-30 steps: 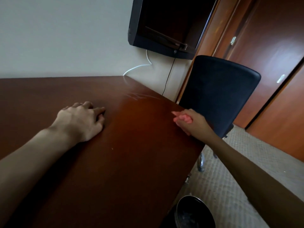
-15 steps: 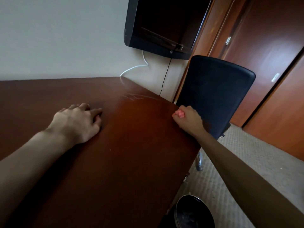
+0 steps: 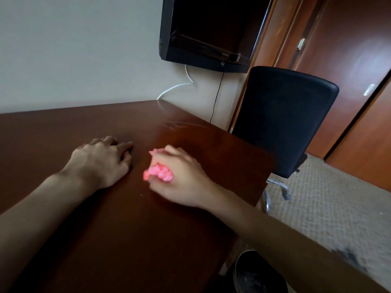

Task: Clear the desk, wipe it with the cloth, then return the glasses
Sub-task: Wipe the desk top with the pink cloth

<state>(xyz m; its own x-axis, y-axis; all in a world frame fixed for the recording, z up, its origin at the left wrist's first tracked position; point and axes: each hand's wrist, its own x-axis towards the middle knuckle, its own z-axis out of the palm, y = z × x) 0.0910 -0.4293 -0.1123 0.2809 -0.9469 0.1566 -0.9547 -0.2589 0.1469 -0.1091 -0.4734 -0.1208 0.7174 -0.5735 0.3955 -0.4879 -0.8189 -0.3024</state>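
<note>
On the desk (image 3: 118, 240); right hand (image 3: 182, 178) fisted around pink cloth (image 3: 158, 173).

Pink cloth (image 3: 159, 173) bunched, somewhat blurred, on bare brown desk (image 3: 105, 240) mid-surface.

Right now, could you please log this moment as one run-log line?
phase: wiping | right hand: gripping pink cloth on desk | left hand: flat on desk | glasses: not in view
</note>
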